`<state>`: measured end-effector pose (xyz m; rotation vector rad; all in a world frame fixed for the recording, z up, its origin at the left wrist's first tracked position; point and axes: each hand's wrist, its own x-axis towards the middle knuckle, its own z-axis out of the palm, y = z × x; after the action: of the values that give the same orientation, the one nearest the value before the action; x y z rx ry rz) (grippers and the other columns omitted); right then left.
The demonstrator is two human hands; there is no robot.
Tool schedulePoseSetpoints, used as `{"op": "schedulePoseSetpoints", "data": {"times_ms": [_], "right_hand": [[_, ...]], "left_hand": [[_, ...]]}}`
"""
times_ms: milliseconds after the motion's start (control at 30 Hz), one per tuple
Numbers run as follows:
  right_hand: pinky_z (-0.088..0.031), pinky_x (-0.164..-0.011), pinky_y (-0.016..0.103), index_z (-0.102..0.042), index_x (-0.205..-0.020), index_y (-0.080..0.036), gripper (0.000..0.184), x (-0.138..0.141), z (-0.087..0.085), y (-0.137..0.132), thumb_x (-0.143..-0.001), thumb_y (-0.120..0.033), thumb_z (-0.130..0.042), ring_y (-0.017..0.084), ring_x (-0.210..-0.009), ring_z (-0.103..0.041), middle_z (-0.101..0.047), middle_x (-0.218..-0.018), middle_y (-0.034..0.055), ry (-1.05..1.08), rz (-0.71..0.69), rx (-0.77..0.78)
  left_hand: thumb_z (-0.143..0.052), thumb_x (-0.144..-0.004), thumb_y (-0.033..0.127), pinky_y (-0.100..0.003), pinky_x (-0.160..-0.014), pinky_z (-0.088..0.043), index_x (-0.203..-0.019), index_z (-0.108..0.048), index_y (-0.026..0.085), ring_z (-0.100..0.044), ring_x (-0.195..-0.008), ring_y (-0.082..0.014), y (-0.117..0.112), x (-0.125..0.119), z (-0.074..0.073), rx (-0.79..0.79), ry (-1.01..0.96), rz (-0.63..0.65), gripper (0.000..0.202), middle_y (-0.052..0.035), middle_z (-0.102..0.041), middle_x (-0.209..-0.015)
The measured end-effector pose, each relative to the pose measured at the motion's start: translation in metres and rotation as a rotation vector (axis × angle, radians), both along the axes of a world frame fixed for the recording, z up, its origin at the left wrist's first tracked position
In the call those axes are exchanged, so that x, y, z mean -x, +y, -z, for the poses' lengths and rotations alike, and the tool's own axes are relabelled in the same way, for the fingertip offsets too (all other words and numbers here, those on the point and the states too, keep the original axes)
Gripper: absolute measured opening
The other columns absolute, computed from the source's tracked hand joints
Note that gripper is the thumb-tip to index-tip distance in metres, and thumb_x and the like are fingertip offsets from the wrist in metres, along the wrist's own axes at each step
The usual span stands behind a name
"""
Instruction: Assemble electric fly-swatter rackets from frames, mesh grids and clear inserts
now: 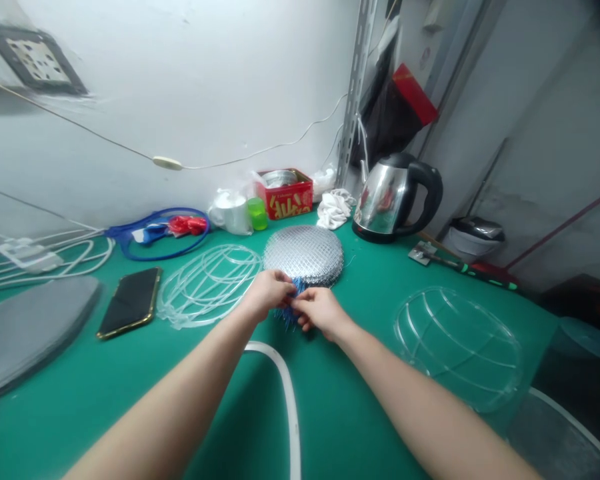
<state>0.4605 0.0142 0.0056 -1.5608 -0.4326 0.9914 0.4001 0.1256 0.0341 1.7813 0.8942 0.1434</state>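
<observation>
The left hand (267,293) and the right hand (320,312) meet at the near edge of a round silver mesh disc (305,255), its surface a tight crisscross of shiny strips. Both grips are closed, pinching a tuft of blue bristly strands (293,308) that hangs from the disc's rim, though the fingers hide exactly how the strands are held. The disc lies flat on the bench (345,417), which has a smooth green top.

Just left of the hands lies a clear wire frame (207,285), domed and ribbed with thin curved rods. A matching frame (457,348) sits well off to the right. A white curved strip (286,393) runs from near the hands toward the near edge of the bench, passing under the left forearm.

Farther left are a black smartphone (129,303) in a gold-edged case and a grey padded panel (30,333). Along the wall stand a blue hoop (160,233) with red and blue plastic inside it, a white roll in a plastic bag (230,212), a small green cup (257,213), and a red tin (285,195). Beyond the disc are a crumpled white cloth (335,208) and a stainless steel kettle (395,199) with a black handle.
</observation>
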Motion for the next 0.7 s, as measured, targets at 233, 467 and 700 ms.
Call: {"op": "schedulePoseSetpoints", "data": {"times_ms": [233, 467, 700], "right_hand": [[-0.034, -0.029, 0.013, -0.052, -0.064, -0.015, 0.006, -0.008, -0.001, -0.003, -0.068, -0.013, -0.056, 0.005, -0.034, -0.045, -0.052, -0.047, -0.0059, -0.086, 0.051, 0.047], [-0.035, -0.03, 0.013, -0.052, -0.066, -0.015, 0.005, -0.012, 0.004, -0.003, -0.065, -0.01, -0.055, 0.005, -0.034, -0.046, -0.053, -0.049, -0.0054, -0.122, 0.046, 0.06], [-0.04, -0.035, 0.016, -0.051, -0.104, -0.014, 0.034, -0.037, -0.028, -0.016, -0.073, -0.026, -0.059, 0.007, -0.041, -0.051, -0.057, -0.059, -0.0029, -0.109, 0.371, -0.236]], "left_hand": [[-0.059, -0.063, 0.024, -0.023, -0.049, -0.04, -0.06, -0.061, 0.016, -0.056, -0.05, -0.0151, -0.002, -0.006, 0.003, -0.334, 0.128, 0.071, 0.008, -0.0008, -0.055, -0.045], [-0.058, -0.06, 0.022, -0.026, -0.057, -0.034, -0.052, -0.058, 0.018, -0.052, -0.061, -0.0167, -0.01, -0.009, 0.001, -0.502, 0.09, 0.058, 0.009, -0.0029, -0.056, -0.054], [-0.053, -0.071, 0.037, -0.022, -0.046, -0.032, -0.07, -0.053, 0.016, -0.038, -0.045, -0.0075, 0.01, 0.0, -0.045, -0.291, -0.163, -0.046, 0.021, 0.0016, -0.048, -0.058]]}}
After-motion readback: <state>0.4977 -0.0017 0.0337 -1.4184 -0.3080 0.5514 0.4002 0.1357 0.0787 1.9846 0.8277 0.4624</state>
